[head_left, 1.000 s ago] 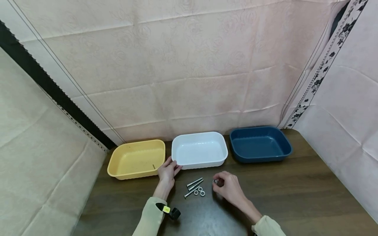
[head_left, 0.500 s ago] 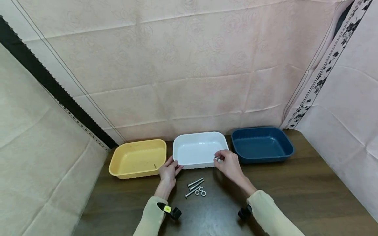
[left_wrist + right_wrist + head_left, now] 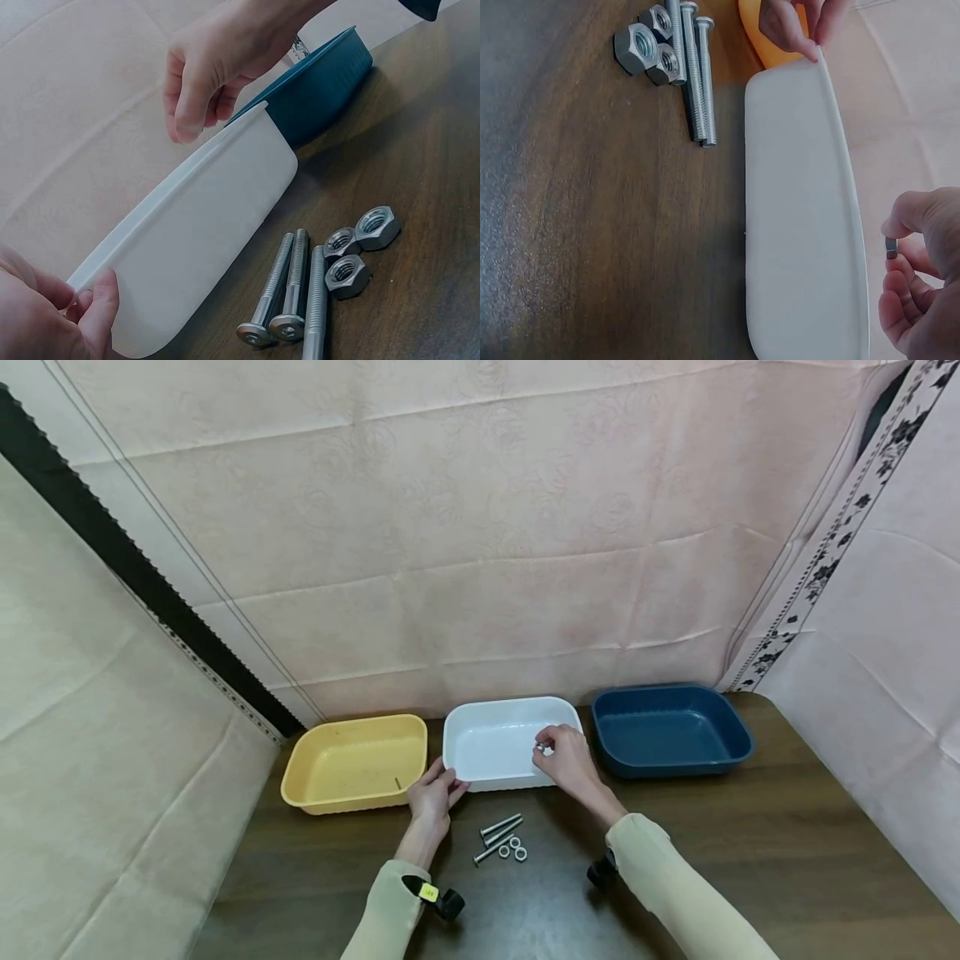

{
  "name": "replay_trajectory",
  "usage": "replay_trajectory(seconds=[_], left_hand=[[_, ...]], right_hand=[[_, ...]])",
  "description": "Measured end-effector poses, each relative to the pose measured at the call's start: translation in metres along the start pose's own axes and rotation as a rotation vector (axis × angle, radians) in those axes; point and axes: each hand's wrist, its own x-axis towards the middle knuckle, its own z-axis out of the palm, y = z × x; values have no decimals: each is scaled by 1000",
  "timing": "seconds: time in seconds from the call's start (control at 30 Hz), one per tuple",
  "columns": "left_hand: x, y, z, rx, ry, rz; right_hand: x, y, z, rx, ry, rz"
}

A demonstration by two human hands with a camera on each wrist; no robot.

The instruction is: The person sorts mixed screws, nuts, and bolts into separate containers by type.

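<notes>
My left hand (image 3: 431, 795) pinches the front left corner of the white tray (image 3: 480, 781) between thumb and fingers; the left wrist view shows this grip on the rim. Over the inside of that tray, near its right side, my right hand (image 3: 564, 760) holds a small metal nut (image 3: 891, 247), seen edge-on between thumb and fingertips in the right wrist view. On the table in front of the tray lie three metal bolts (image 3: 294, 289), side by side. Three hex nuts (image 3: 377, 227) sit close against them, to their right.
A yellow tray (image 3: 318, 806) stands left of the white one, with a small dark mark or piece inside. To the right is a dark blue tray (image 3: 671, 770). Patterned cloth (image 3: 480, 527) hangs behind the wooden table (image 3: 337, 885).
My right hand has moved from beside the bolts, forward and up over the white tray, carrying the nut. The left hand has kept its grip on the tray's corner.
</notes>
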Motion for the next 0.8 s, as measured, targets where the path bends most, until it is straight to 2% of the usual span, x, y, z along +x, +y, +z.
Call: replay_trajectory(seconds=[0.8], left_hand=[[-2,0,0,-12,7,-6]], right_hand=[[9,4,12,-11,-7,14]])
